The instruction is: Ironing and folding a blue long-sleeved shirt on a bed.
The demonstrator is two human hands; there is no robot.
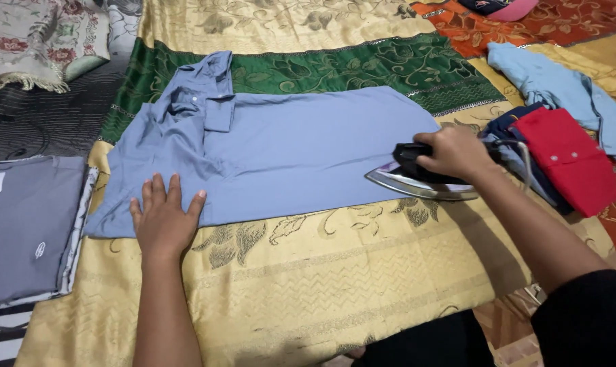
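A blue-grey collared shirt (287, 149) lies spread flat on a gold and green patterned cloth (308, 272), collar toward the upper left. My left hand (164, 219) presses flat, fingers apart, on the shirt's near left edge. My right hand (456, 152) grips the black handle of a clothes iron (416, 178), whose shiny soleplate rests at the shirt's right end, tip pointing left.
A folded grey garment (29, 224) lies at the left. A red folded garment (571, 160) on a dark blue one and a light blue shirt (559, 85) sit at the right. Floral fabric (43, 37) lies at the upper left, orange cloth (525, 27) at the top right.
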